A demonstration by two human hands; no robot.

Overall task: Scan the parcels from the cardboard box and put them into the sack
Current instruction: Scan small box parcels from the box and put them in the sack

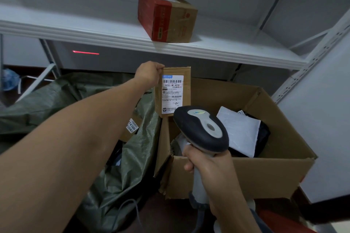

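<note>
**Two bare forearms, nothing worn**

Two arms are seen entering from the lower edge of the frame. The left hand [149, 73], at upper centre, is reached by a long forearm from the lower left; no sleeve, watch or band is seen on it. The right hand [212, 168], at lower centre, is likewise uncovered, with no glove, ring or wrist strap shown. Short fingernails are visible.

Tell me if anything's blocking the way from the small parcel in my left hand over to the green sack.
Nothing visible blocks it. The left hand holds the small parcel by its top corner, above the cardboard box edge. The green sack lies directly left and below, mouth open, with another labelled parcel already inside.
</note>
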